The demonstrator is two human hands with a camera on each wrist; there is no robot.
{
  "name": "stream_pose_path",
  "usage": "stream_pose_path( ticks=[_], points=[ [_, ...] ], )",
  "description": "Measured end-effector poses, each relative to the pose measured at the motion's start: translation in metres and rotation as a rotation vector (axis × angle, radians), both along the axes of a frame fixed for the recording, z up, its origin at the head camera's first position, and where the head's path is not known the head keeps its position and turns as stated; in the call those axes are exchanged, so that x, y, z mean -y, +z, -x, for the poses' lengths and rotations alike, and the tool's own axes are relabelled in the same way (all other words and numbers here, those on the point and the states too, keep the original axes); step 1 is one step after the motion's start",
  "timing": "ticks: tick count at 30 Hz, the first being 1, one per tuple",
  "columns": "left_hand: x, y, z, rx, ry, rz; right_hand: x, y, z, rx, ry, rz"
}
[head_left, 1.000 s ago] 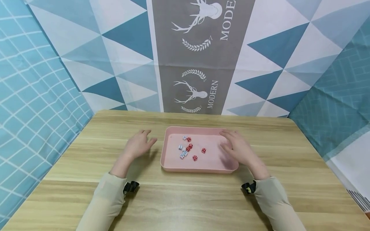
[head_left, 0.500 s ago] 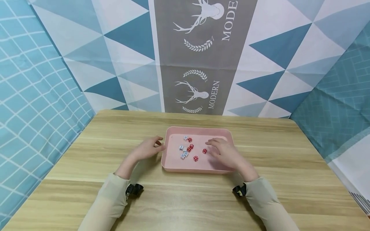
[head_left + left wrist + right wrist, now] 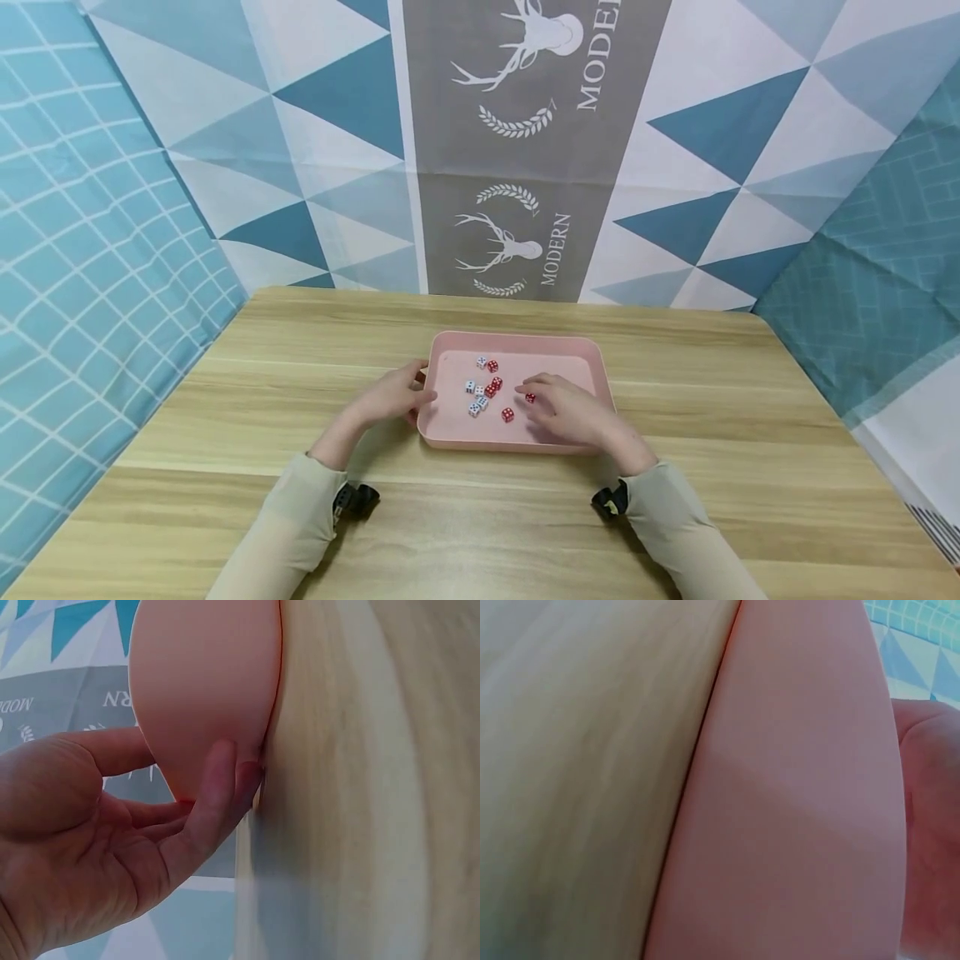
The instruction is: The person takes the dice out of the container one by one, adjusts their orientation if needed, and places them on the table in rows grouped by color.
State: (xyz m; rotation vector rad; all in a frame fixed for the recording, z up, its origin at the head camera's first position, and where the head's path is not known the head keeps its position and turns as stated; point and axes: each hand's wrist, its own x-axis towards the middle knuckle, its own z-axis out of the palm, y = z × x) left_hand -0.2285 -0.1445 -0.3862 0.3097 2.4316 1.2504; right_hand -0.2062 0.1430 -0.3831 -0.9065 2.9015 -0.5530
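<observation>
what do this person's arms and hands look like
The left sleeve and right sleeve are plain pale beige. Beside each is a small black device, the right one with a yellowish mark. The left hand and right hand wear no gloves.

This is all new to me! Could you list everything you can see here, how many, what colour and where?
Wood-grain table: one, light brown, centre
Shallow tray: one, pink, on the table
White dice: five, white, tray's left half
Red dice: five, red, near the tray's middle
Deer-print cloth: one, grey, white and blue, behind the table
Grid-pattern cloth: one, blue and white, left
Right-side cloth: pieces unclear, teal and white, right
Wrist devices: two, black, at the cuffs
Sleeves: two, pale beige, lower edge
Left hand: one, bare, at tray's left end
Right hand: one, bare, over the tray
</observation>
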Motion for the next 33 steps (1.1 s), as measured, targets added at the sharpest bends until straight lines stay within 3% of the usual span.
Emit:
stream_pose_path(
  ticks=[13, 20, 33],
  points=[
    [0.0019, -0.0004, -0.0021, 0.0, -0.003, 0.012, 0.0009, -0.0032, 0.0008, 0.012, -0.003, -0.026],
    [0.0008, 0.0016, -0.0019, 0.01, -0.021, -0.002, -0.0025, -0.0055, 0.0008, -0.038, 0.004, 0.007],
    [0.0026, 0.0021, -0.0046, 0.006, -0.051, -0.01, 0.0007, -0.0019, -0.0043, -0.065, -0.055, 0.046]
  ],
)
